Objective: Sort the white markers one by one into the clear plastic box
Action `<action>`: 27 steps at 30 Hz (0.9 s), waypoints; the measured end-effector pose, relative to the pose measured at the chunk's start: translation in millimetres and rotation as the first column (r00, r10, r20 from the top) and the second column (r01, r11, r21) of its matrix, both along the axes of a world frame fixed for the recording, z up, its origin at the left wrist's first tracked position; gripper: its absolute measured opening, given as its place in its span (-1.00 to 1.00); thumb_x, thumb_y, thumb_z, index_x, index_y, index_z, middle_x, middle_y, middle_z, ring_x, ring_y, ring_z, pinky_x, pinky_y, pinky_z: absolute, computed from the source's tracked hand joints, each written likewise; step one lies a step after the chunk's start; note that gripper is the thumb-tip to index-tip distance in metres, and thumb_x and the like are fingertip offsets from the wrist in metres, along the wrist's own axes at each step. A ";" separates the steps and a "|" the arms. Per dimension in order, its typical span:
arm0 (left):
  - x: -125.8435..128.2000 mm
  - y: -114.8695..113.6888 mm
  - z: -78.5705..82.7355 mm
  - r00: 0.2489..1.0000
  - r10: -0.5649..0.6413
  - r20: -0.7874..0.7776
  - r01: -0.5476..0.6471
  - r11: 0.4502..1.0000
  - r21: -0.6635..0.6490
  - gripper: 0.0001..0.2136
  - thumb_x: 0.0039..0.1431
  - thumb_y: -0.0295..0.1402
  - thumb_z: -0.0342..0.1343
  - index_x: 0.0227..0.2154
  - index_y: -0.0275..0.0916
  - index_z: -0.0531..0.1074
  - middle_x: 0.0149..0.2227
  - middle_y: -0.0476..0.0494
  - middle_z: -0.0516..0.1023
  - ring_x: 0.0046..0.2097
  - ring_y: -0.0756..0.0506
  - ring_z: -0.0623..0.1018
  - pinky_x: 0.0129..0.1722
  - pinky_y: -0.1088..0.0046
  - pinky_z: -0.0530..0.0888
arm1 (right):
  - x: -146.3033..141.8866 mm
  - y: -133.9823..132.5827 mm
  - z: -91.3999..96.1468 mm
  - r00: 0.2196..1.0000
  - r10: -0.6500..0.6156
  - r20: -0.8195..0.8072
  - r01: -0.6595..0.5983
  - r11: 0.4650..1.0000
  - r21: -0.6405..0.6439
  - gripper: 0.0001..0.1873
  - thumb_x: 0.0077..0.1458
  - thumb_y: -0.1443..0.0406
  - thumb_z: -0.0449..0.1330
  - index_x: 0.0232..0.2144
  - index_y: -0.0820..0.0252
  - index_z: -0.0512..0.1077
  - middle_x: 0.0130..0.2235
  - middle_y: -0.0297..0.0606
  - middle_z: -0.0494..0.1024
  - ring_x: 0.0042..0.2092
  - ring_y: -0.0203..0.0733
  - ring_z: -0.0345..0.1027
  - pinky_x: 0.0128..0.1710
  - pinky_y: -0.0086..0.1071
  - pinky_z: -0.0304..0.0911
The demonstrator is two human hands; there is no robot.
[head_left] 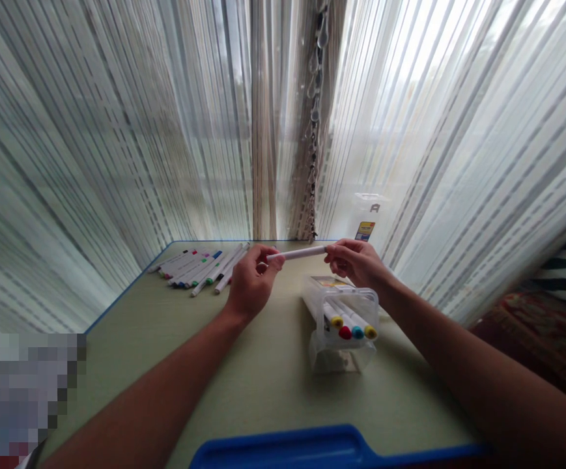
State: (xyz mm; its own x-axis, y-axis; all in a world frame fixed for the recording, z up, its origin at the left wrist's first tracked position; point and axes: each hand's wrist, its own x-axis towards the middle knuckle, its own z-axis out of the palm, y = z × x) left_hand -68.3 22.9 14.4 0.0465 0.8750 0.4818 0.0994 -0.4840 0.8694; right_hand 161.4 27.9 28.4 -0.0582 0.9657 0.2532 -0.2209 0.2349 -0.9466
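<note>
A white marker (pixel 305 253) is held up nearly level above the table, one end in each hand. My left hand (pixel 253 280) pinches its left end, and my right hand (pixel 353 260) grips the right end. Fingers hide both tips, so the marker's colour does not show. Below my right hand lies a clear plastic case (pixel 319 326) on its side, its open end facing me. Inside it are several markers (pixel 344 332) with yellow, red and blue ends. Left of my left hand, several loose white markers (pixel 199 268) lie in a spread pile.
The pale green table (pixel 263 384) has a blue edge. A blue plastic piece (pixel 283 449) sits at its near side. Behind my right hand stands another clear container (pixel 368 212) with a label. Striped string curtains (pixel 204 117) hang along the back.
</note>
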 end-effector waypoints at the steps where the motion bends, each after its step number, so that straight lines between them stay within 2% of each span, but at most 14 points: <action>1: 0.4 0.1 -0.5 1.000 -0.014 0.003 0.014 1.000 -0.008 -0.75 0.16 -0.18 0.21 -0.27 -0.28 0.45 -0.41 -0.05 0.51 -0.55 0.07 0.35 -0.60 0.55 0.26 | 0.3 0.3 0.1 1.000 -0.010 -0.002 0.010 1.000 -0.008 -0.72 -0.16 0.17 0.50 -0.54 0.23 0.55 -0.53 -0.25 0.57 -0.60 -0.39 0.31 -0.68 -0.52 0.01; 7: 1.4 0.6 -2.7 0.988 -0.130 0.082 0.135 0.989 -0.057 -0.79 0.24 -0.25 0.09 -0.22 -0.31 0.42 -0.40 -0.07 0.53 -0.63 0.10 0.29 -0.67 0.55 0.20 | 2.3 1.4 0.8 0.999 -0.049 -0.014 0.048 0.998 -0.040 -0.72 -0.18 0.18 0.51 -0.54 0.24 0.54 -0.54 -0.26 0.56 -0.59 -0.38 0.31 -0.68 -0.52 0.01; 11: 1.4 0.9 -2.0 0.981 -0.156 0.115 0.163 0.985 -0.056 -0.78 0.26 -0.27 0.02 -0.20 -0.32 0.43 -0.39 -0.10 0.55 -0.63 0.10 0.30 -0.68 0.55 0.19 | 2.7 1.4 0.7 0.998 -0.053 -0.017 0.052 0.998 -0.043 -0.71 -0.18 0.18 0.50 -0.54 0.24 0.53 -0.54 -0.26 0.56 -0.59 -0.38 0.31 -0.68 -0.52 0.02; 16: 1.5 0.6 -1.8 0.985 -0.136 0.106 0.141 0.989 -0.042 -0.77 0.27 -0.26 0.00 -0.20 -0.32 0.45 -0.40 -0.08 0.54 -0.64 0.10 0.29 -0.68 0.55 0.18 | 2.1 0.3 1.7 0.999 -0.041 -0.013 0.041 0.998 -0.047 -0.70 -0.19 0.17 0.50 -0.56 0.22 0.51 -0.55 -0.26 0.55 -0.59 -0.37 0.30 -0.68 -0.51 0.01; 23: 0.9 0.3 -1.9 0.999 -0.051 0.013 0.051 0.998 -0.026 -0.78 0.20 -0.22 0.14 -0.25 -0.30 0.47 -0.42 -0.09 0.55 -0.60 0.09 0.33 -0.61 0.55 0.25 | 0.0 -0.6 3.3 0.998 -0.057 0.007 0.057 0.997 -0.042 -0.68 -0.23 0.16 0.52 -0.57 0.22 0.51 -0.55 -0.27 0.55 -0.61 -0.38 0.28 -0.70 -0.50 0.00; 27: 0.7 0.6 -1.8 0.999 -0.026 -0.023 0.025 1.000 -0.007 -0.80 0.16 -0.23 0.19 -0.29 -0.29 0.46 -0.41 -0.09 0.54 -0.50 0.04 0.43 -0.53 0.54 0.32 | -0.2 -1.6 3.1 0.999 -0.037 -0.002 0.037 0.999 -0.035 -0.68 -0.23 0.16 0.52 -0.57 0.22 0.52 -0.55 -0.26 0.55 -0.62 -0.39 0.27 -0.71 -0.52 0.00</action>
State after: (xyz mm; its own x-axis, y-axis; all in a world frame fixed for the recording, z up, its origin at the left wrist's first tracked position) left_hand -67.6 23.5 12.6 0.0798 0.8765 0.4748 0.1072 -0.4811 0.8701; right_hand 161.3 26.3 31.5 -0.0212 0.9755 0.2192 -0.2153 0.2096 -0.9538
